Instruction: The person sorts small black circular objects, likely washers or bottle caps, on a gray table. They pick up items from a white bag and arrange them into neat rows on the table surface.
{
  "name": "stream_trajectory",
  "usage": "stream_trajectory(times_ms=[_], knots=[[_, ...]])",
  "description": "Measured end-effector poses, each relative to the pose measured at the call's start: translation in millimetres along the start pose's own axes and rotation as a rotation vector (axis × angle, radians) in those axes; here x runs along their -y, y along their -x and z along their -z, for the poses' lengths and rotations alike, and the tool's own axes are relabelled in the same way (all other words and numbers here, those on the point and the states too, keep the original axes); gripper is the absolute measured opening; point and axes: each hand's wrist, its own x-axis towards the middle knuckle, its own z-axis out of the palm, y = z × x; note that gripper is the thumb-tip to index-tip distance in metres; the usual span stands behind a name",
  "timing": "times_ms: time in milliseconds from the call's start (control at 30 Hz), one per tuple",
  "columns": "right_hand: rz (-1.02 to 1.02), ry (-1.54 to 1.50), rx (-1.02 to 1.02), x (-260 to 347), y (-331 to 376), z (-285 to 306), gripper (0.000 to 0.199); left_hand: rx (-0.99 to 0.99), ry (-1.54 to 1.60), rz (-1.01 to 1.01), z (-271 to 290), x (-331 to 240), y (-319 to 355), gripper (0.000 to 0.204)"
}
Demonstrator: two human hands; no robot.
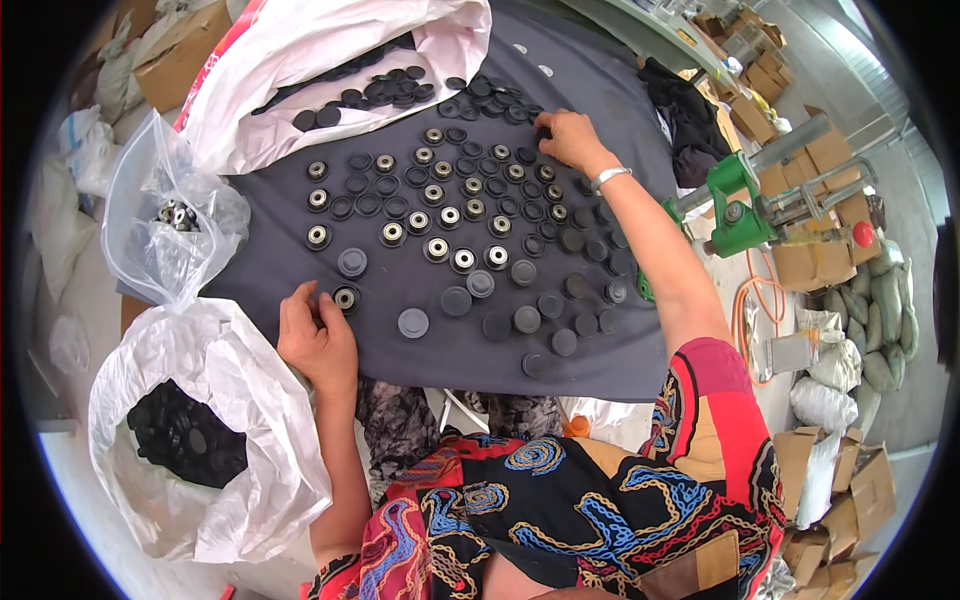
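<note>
My right hand reaches to the far side of the dark cloth, its fingertips closed on a black round cap. Just left of it lies a cluster of similar black caps. Near the left edge of the cloth, my left hand rests with bent fingers slightly apart. Its fingertips are beside a metal ball bearing seated in a black cap; whether they touch it I cannot tell. Between my hands are several more capped bearings, several hollow black caps and closed grey-black discs.
A white sack lies open at the back, with black caps inside. At left are a clear bag of metal parts and a white sack of black pieces. A green clamp-like machine stands right, near cartons and dark fabric.
</note>
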Motion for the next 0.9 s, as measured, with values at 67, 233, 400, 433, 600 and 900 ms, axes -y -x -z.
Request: stream_trajectory(times_ms=[67,233,400,433,600,900], knots=[[-0.013,-0.138,-0.158,-4.7,-0.5,-7.7,0.033,-0.015,0.007,-0.020,-2.2,-0.5,-0.2,0.018],[-0.033,0.067,0.025,12.4,7.5,6.3,0.032,-0.025,-0.016,-0.016,2.2,0.3,0.6,0.018],[0.002,0.226,0.121,4.2,8.9,6.5,0.039,-0.006,-0.031,-0.023,2.1,-2.2,-1.8,0.018],[-0.003,0.225,0.135,1.4,7.6,6.4,0.040,-0.010,-0.021,-0.024,0.4,-2.3,-1.4,0.018],[-0.033,-0.064,0.184,7.5,17.0,17.3,0.039,-0.033,-0.024,-0.045,-0.9,1.4,0.4,0.017],[-0.062,-0.081,0.255,30.0,42.1,30.2,0.047,0.004,-0.026,-0.010,0.1,2.6,0.8,0.016]])
